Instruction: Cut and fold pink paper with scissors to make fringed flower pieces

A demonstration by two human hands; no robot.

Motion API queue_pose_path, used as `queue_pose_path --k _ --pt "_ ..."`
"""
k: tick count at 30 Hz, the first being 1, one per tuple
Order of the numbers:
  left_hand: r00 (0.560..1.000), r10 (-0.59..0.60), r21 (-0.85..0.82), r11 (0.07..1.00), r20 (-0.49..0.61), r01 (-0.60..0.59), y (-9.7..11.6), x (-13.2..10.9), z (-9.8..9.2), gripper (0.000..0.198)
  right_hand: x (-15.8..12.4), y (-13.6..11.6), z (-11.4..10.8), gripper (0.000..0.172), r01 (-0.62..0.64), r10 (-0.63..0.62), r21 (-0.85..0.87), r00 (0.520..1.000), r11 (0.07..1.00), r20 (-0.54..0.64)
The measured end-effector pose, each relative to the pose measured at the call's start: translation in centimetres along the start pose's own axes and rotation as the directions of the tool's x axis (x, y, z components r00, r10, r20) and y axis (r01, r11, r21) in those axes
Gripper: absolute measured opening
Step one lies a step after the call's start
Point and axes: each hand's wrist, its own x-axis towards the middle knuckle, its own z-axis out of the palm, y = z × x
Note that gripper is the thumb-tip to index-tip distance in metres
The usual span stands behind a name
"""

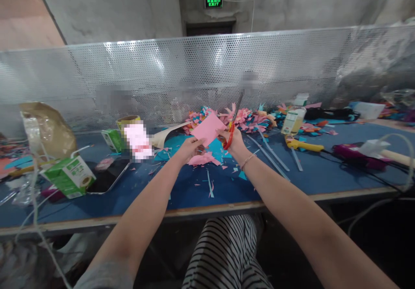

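A square of pink paper (208,129) is held up above the table between both hands. My left hand (192,149) is closed on its lower left edge, the thumb on top. My right hand (236,141) has the red-handled scissors (231,136) in it, blades pointing up and away from the paper. The thumb and fingers of that hand also touch the paper's right corner. Beneath the hands lie pink paper scraps (204,159) and blue paper (175,144). Just behind is a heap of pink, blue and orange paper flowers or fringed pieces (246,119).
On the left stand a green-and-white carton (69,176), a dark tablet (108,177) and a phone with a blurred screen (138,142). To the right are glue sticks (274,155), a yellow glue gun (304,145) with a cord, and a bottle (293,118). A perforated metal panel (194,64) runs behind.
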Motion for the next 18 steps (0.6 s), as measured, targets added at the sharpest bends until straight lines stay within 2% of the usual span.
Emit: queue_pose_path --k 4,6,8,10,12,15,18 --pt "0.993 0.093 0.164 0.983 -0.071 -0.080 -0.5 0.7 -0.7 0.027 0.0 0.2 0.0 0.044 -0.003 0.004 -0.088 1.000 0.996 0.011" --pt "0.981 0.141 0.229 0.968 -0.134 -0.108 -0.6 1.2 -1.4 0.027 0.1 0.2 -0.1 0.043 -0.016 0.023 -0.218 0.999 0.976 0.028" --pt "0.951 0.198 0.243 0.960 -0.238 -0.139 -0.8 1.8 -2.2 0.025 0.2 0.1 -0.5 0.040 -0.021 0.042 -0.379 0.998 0.925 0.046" --pt "0.911 0.239 0.200 0.963 -0.336 -0.179 -0.8 2.2 -2.9 0.024 0.2 -0.1 -0.9 0.037 -0.009 0.055 -0.526 0.996 0.850 0.072" --pt "0.890 0.258 0.144 0.965 -0.376 -0.219 -0.7 2.4 -3.3 0.023 0.2 -0.3 -1.3 0.036 0.013 0.078 -0.651 0.991 0.759 0.110" --pt "0.879 0.256 0.067 0.966 -0.402 -0.251 -0.5 2.3 -3.5 0.022 0.2 -0.3 -1.7 0.039 0.057 0.123 -0.817 0.980 0.574 0.155" --pt "0.876 0.243 0.016 0.965 -0.417 -0.261 -0.3 2.1 -3.5 0.020 0.2 -0.1 -1.9 0.043 0.105 0.157 -0.911 0.971 0.399 0.181"
